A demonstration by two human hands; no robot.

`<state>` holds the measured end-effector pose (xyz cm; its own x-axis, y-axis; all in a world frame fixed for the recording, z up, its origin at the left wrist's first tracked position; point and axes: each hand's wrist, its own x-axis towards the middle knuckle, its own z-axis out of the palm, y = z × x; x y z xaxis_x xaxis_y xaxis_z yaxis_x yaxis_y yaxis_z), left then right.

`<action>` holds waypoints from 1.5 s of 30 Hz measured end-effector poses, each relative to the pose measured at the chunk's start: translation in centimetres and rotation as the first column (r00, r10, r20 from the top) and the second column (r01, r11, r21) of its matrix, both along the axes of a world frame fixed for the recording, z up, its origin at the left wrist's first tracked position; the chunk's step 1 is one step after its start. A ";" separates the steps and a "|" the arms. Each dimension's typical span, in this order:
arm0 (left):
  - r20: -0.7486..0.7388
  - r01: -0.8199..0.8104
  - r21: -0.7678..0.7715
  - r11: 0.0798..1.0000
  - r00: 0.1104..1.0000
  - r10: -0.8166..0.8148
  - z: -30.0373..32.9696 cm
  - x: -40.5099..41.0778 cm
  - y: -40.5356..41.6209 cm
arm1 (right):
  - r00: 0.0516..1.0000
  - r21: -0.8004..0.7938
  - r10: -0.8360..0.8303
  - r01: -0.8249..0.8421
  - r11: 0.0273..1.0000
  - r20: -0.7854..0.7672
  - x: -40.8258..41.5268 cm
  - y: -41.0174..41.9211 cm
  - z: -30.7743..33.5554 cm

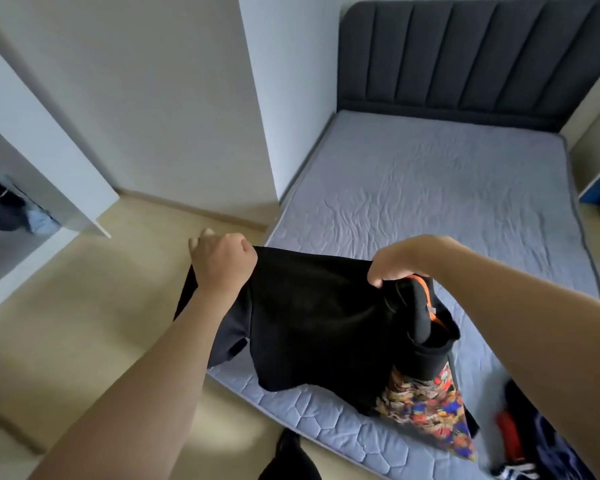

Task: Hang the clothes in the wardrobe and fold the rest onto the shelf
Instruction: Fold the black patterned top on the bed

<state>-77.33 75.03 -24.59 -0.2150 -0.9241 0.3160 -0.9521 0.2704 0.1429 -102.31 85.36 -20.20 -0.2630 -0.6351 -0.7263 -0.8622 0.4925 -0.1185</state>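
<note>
Both hands (left, right) grip black garment over mattress edge.

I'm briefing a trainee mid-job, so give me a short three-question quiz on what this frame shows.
1. True or false: both hands grip the black garment.
2. Where does the garment's lower edge rest? A) on the floor B) on the mattress C) inside the wardrobe
3. What colour is the trim inside the garment's neck opening?

Key:
1. True: the left hand and right hand each hold its top edge.
2. B.
3. Orange.
</note>
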 end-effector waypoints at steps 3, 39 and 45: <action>0.064 0.019 0.037 0.999 0.998 -0.021 -2.6 -0.2 -5.3 | 0.993 -0.040 0.071 -0.074 0.996 -0.092 -0.1 -4.2 -3.1; 0.240 0.395 0.789 0.470 0.507 -0.828 -57.8 -37.4 -19.2 | 0.862 0.158 -0.472 0.447 0.880 0.186 -16.2 -6.7 -64.8; 0.529 0.383 0.724 0.574 0.226 -0.818 -59.8 -37.2 -17.6 | 0.790 0.053 -0.569 0.573 0.818 0.231 -17.1 -5.7 -66.0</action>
